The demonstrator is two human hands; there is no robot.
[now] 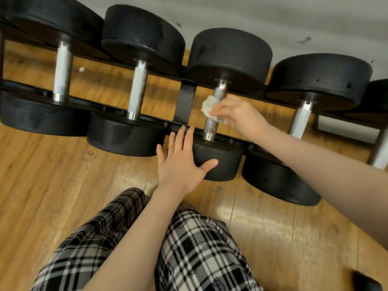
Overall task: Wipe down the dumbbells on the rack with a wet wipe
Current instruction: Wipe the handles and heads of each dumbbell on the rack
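Note:
Several black dumbbells with knurled steel handles lie across a low black rack (pixel 184 101). My right hand (pixel 239 116) grips a crumpled white wet wipe (pixel 209 106) wrapped around the handle of the middle dumbbell (pixel 218 91). That handle looks darker than the others. My left hand (pixel 182 162) lies flat with straight, spread fingers against the near head (pixel 222 162) of the same dumbbell, thumb on its front face.
Other dumbbells sit to the left (pixel 137 93) and right (pixel 300 122) of the middle one. A wooden floor (pixel 52 175) runs under the rack, and a grey wall (pixel 273 22) stands behind. My legs in checked trousers (pixel 189 248) are close in front.

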